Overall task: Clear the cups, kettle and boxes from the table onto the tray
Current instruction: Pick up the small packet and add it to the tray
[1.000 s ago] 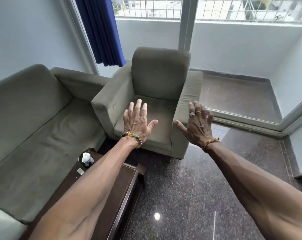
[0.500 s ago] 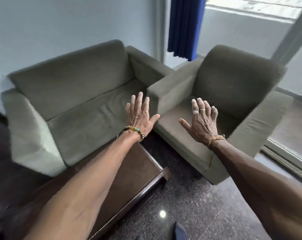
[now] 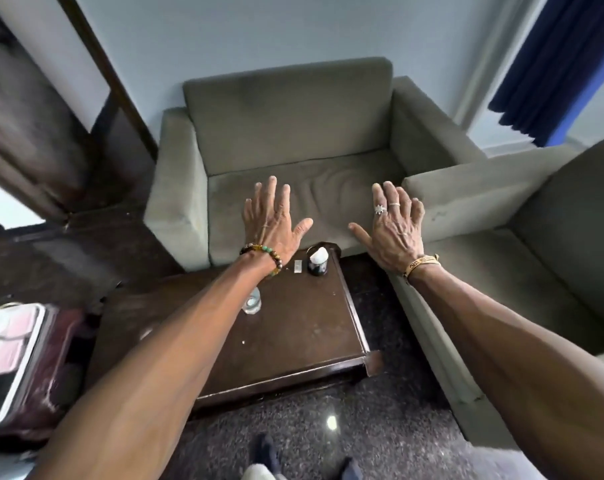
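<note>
A dark wooden low table (image 3: pixel 304 344) stands in front of me. On it a clear glass cup (image 3: pixel 252 303) sits partly behind my left forearm. At the far right corner stands a dark holder with white tissue (image 3: pixel 317 261), and a small white packet (image 3: pixel 298 265) lies beside it. My left hand (image 3: pixel 276 223) and my right hand (image 3: pixel 394 226) are stretched out palm down above the table's far end, fingers spread, holding nothing. No tray, kettle or boxes are in view.
A grey-green sofa (image 3: pixel 293 133) stands behind the table and a matching armchair (image 3: pixel 535 254) at the right. An open suitcase (image 3: pixel 20 362) lies on the floor at the left. Dark wooden furniture (image 3: pixel 34 133) stands at the far left. The floor is dark speckled stone.
My view has swung left, from the armchair and window to the sofa and table. The cup and tissue holder have come into view. Both hands stay outstretched and open.
</note>
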`<state>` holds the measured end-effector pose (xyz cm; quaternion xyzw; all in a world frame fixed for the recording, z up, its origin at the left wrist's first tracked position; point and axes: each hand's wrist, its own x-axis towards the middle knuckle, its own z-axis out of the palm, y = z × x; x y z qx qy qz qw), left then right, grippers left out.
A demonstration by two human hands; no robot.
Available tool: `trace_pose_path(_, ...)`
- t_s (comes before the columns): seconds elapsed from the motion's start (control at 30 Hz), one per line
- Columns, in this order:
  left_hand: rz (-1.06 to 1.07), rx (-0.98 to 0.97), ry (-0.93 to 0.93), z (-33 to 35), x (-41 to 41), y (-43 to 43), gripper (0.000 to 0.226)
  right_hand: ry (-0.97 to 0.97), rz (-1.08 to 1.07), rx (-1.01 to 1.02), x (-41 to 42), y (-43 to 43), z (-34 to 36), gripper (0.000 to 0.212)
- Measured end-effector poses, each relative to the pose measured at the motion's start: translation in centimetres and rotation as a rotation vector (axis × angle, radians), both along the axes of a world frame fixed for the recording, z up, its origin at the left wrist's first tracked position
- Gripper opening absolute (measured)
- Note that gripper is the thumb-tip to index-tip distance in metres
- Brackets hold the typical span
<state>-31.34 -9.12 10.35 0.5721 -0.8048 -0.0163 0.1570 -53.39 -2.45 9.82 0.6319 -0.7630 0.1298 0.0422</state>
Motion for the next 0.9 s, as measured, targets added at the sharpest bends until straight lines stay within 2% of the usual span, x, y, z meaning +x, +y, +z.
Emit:
trace_pose_path(0.23,0.124,0.072,-0.070,-2.2,5.0,-1.3,0.078,0.044,0.108,0.066,4.4,-3.3,-2.0,0.090)
trace_pose_path(0.67,0.163,0.128,-0.003,-2.1,8.2,-8.1,0.077,0.059,0.163,0.077,9.9,-11.5,-0.8,0.088)
trace_pose_path(0.9,0.210,0.242,0.053,-8.0,8.3,-9.2,0.076,0.024,0.233,0.213,11.6,-14.4,-6.3,0.088)
